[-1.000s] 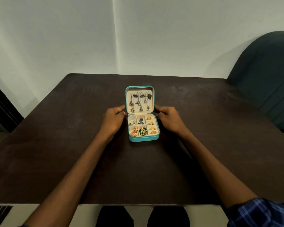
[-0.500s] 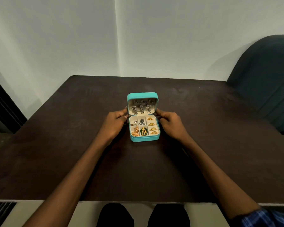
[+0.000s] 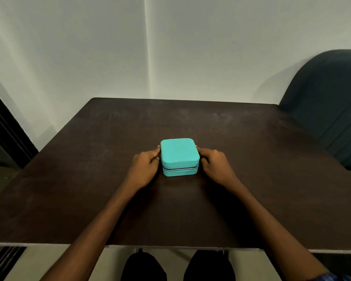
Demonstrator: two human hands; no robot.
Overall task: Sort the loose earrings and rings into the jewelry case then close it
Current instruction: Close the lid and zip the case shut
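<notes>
Two hands flank one jewelry case (image 3: 178, 156); only the head view to go on.

Head view: the turquoise case sits on the dark table (image 3: 89, 199), roughly midway between its left and right edges and a bit nearer the far edge than the near one. The lid is down on the base. A dark seam with a pale zipper line runs across the front face, so the case reads as folded shut but probably not zipped; the zipper pull isn't visible, can't tell which side it's on.

The left hand (image 3: 144, 169) presses fingertips against the case's left side at lid level. The right hand (image 3: 215, 165) mirrors it on the right side. Both hands clamp the case sideways between them, fingers curled, nothing else held.

No loose earrings or rings show on the table, so sorting looks done.

Key relation: the zipper seam runs left-to-right across the front and wraps the corners, directly between the two hands. Both hands are equally near. Likely next step: one hand pins the case, the other finds the pull and runs it round. Risk: the case skids if the pinning hand lets go.

A dark chair (image 3: 328, 102) stands past the table's far right corner.
</notes>
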